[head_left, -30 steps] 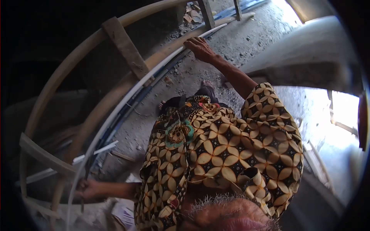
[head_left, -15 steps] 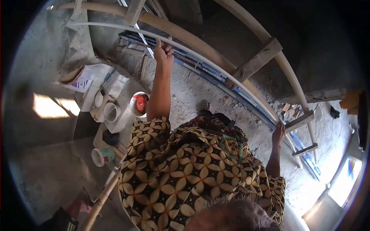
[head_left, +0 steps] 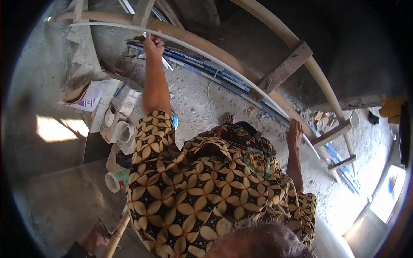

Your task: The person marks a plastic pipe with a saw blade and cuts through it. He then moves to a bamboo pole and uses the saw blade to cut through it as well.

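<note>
1. At the upper left of the head view, the left hand [head_left: 153,43] is at the end of a fully extended, straight arm raised forward and away from the body. Its fingers [head_left: 157,39] are curled shut around the white strip [head_left: 215,60].
2. At the right, the right hand [head_left: 295,129] is held lower and nearer the body, with the forearm angled forward. The palm lies on the same strip and the fingers are laid close together over it; whether they close beneath it cannot be told.
3. The white strip is long, thin and pale, and spans between both hands in a single arc. It runs just beside the lower rail of the wooden frame [head_left: 297,56].
4. The blue strips [head_left: 223,77] lie on the concrete floor [head_left: 202,103], below the white strip.
5. To the left, a low desk [head_left: 101,148] carries cups [head_left: 124,131] and a paper bag [head_left: 90,96].
6. At the lower left, another person's hand [head_left: 92,238] is next to a bamboo pole [head_left: 116,236].
</note>
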